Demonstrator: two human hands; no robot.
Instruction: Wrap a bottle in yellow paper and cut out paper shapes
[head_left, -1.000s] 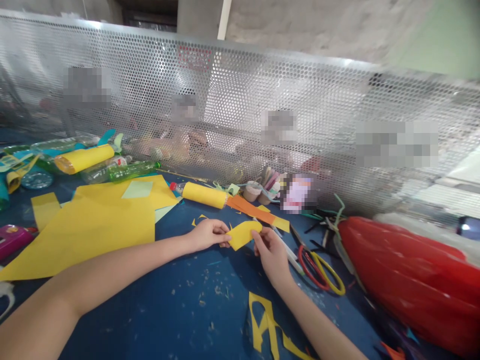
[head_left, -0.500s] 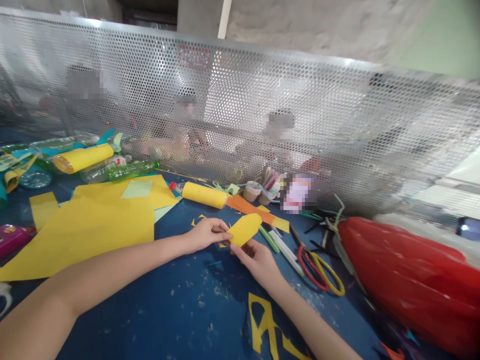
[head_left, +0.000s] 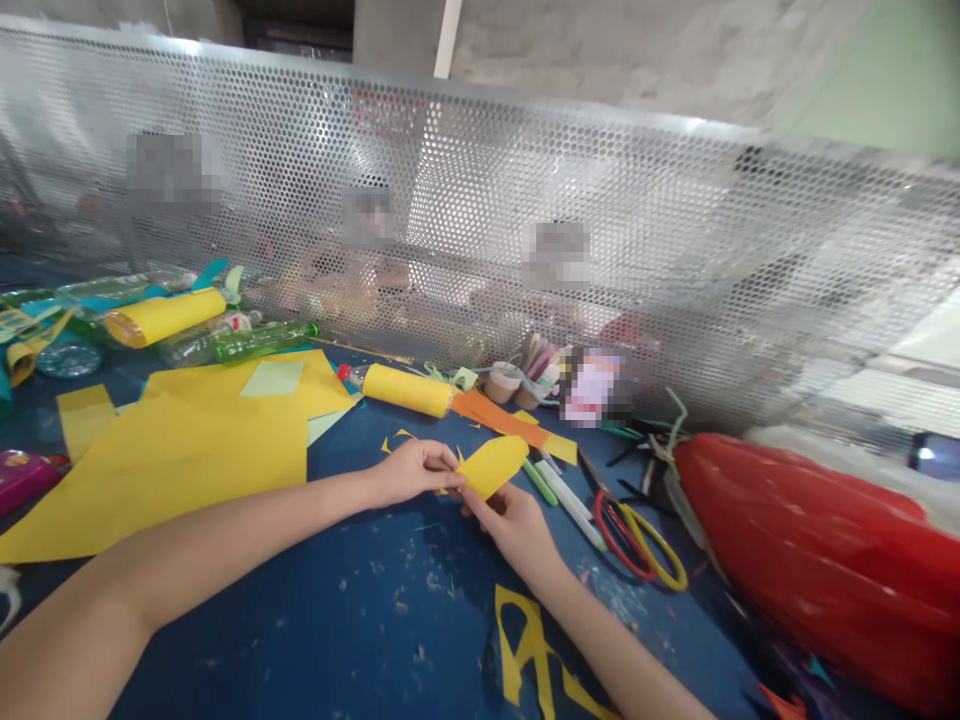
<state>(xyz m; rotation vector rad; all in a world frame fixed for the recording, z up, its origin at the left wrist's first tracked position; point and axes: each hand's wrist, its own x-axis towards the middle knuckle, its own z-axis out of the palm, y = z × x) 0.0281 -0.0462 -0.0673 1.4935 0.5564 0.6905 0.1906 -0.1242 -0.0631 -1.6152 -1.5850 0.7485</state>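
Note:
Between my two hands is a small yellow paper cutout (head_left: 495, 464) with a rounded far end, held above the blue table (head_left: 300, 610). My left hand (head_left: 418, 468) pinches its near left edge with thumb and fingertips. From below right, my right hand (head_left: 517, 520) grips the same edge, thumb on top and the other fingers partly hidden beneath. Just beyond lies a bottle wrapped in yellow paper (head_left: 409, 388) with a red cap. Markers (head_left: 566, 500) and scissors with red and yellow handles (head_left: 637, 535) rest to the right of my right hand.
Large yellow sheets (head_left: 210, 450) cover the left side, with plastic bottles (head_left: 262, 340) behind. A perforated metal screen (head_left: 465, 200) runs along the back, people beyond it. A red plastic bag (head_left: 817, 540) bulges at right. Cut yellow scraps (head_left: 521, 640) lie near the front.
The yellow cutout has shifted slightly down and tilted a little in my fingers. Both hands keep hold of it and have hardly moved.

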